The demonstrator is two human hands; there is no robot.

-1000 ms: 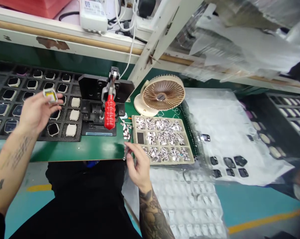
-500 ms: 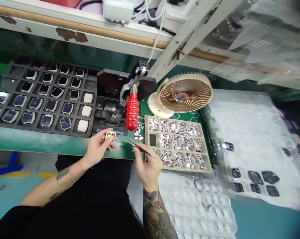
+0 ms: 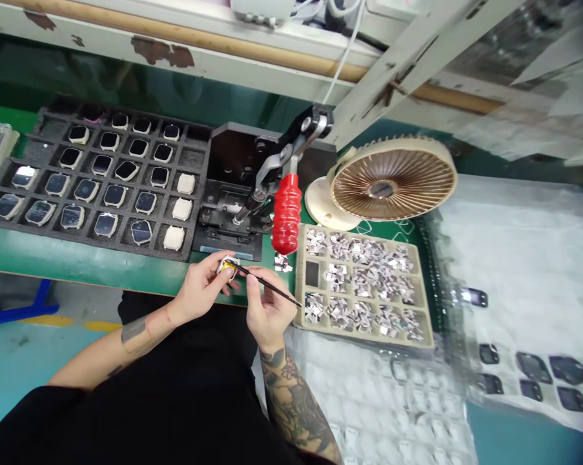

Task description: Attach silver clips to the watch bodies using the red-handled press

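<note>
My left hand grips a small watch case by its edges, with the thumb over its open side, where something yellow shows. My right hand pinches black tweezers, whose tips reach into the case. Just above the hands stands a black press with a red ribbed handle. To the right of my right hand lies a beige compartment tray full of small silvery pieces.
A dark foam tray with rows of watches is at the left. A beige fan stands behind the parts tray. Clear plastic trays with dark watch parts lie at the right. A shelf beam crosses the back.
My right hand has moved left, bringing the tweezers' tips from beside the watch case into it. The whole view has shifted slightly.
</note>
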